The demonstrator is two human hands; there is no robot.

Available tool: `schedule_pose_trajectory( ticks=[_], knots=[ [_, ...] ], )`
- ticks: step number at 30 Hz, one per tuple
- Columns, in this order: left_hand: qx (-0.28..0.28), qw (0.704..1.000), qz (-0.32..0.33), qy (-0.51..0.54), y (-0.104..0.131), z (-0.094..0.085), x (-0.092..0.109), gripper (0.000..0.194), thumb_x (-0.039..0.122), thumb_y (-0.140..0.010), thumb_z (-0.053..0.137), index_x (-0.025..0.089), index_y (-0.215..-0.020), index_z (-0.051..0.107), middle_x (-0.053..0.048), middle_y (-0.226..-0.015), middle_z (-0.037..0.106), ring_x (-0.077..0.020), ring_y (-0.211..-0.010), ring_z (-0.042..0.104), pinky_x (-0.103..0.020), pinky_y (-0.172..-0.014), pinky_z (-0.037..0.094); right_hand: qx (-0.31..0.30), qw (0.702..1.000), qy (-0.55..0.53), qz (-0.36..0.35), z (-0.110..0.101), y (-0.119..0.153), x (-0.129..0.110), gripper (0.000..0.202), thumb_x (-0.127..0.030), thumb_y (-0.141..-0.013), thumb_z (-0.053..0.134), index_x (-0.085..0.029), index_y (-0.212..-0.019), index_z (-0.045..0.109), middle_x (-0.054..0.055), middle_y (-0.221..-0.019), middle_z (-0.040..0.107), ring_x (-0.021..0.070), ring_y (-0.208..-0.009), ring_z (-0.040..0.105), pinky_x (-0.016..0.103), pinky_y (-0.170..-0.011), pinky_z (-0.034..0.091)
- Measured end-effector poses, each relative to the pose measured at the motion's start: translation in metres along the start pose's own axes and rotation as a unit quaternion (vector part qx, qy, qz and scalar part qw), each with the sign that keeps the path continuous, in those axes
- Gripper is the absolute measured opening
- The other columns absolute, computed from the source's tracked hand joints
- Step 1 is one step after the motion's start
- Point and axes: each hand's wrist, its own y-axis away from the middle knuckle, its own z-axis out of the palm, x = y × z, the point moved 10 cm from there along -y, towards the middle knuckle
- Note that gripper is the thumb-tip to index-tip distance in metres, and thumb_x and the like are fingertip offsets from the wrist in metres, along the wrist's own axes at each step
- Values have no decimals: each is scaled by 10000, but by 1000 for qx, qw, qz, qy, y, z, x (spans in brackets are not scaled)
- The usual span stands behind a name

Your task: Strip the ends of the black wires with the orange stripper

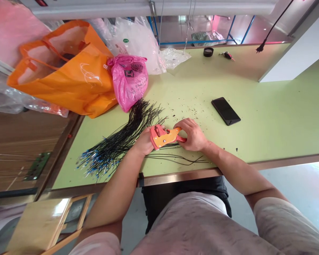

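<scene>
An orange and red wire stripper [168, 137] is above the green tabletop [263, 124], its head to the left. My right hand [192, 134] is closed around its handles. My left hand [145, 141] is at the tool's head, which partly covers it; its fingers and whatever they hold are hidden. Beside my left hand lies a large bundle of thin black wires [122, 136], with blue and silver tips at the lower left end. A few loose black wires [175, 158] lie under and to the right of my hands, near the table's front edge.
An orange bag [82, 78], a pink plastic bag [130, 79] and clear plastic bags [138, 42] stand at the back left. A black phone [225, 111] lies right of my hands. Farther back are a black cap [208, 52] and keys [228, 55]. Small scraps are scattered mid-table.
</scene>
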Motion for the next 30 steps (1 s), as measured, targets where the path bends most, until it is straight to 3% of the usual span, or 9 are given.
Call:
schedule_pose_trajectory(
  ticks=[6, 14, 23, 30],
  knots=[
    [10, 1000, -26, 11, 0, -3, -6, 341, 382, -724, 907, 195, -730, 622, -29, -719, 678, -198, -705, 701, -328, -674, 611, 9, 1000, 30, -2, 2, 0, -2, 363, -242, -838, 725, -204, -1195, 670, 133, -1156, 735, 314, -1078, 622, 483, -956, 511],
    [-13, 1000, -11, 19, 2, 0, -4, 333, 357, -661, 944, 170, -746, 681, -98, -795, 677, -248, -811, 693, -328, -598, 575, 16, 999, 38, 3, 3, 0, -2, 300, -339, -931, 697, -192, -1192, 670, 142, -1147, 743, 318, -1070, 601, 483, -941, 489],
    [-19, 999, -24, 18, 4, 1, -3, 328, 344, -699, 929, 178, -719, 647, -59, -726, 647, -190, -710, 656, -266, -532, 537, 24, 997, 71, 0, 2, -1, -4, 359, -524, -1037, 649, -201, -1189, 678, 147, -1160, 737, 319, -1078, 591, 478, -938, 456],
    [-6, 997, -49, 63, 7, 6, -4, 219, 163, -769, 831, 171, -722, 617, -48, -708, 665, -179, -674, 670, -258, -587, 579, 27, 996, 86, -9, 4, 0, -5, 379, -537, -1054, 614, -192, -1194, 684, 147, -1154, 744, 310, -1060, 601, 462, -928, 464]
  ],
)
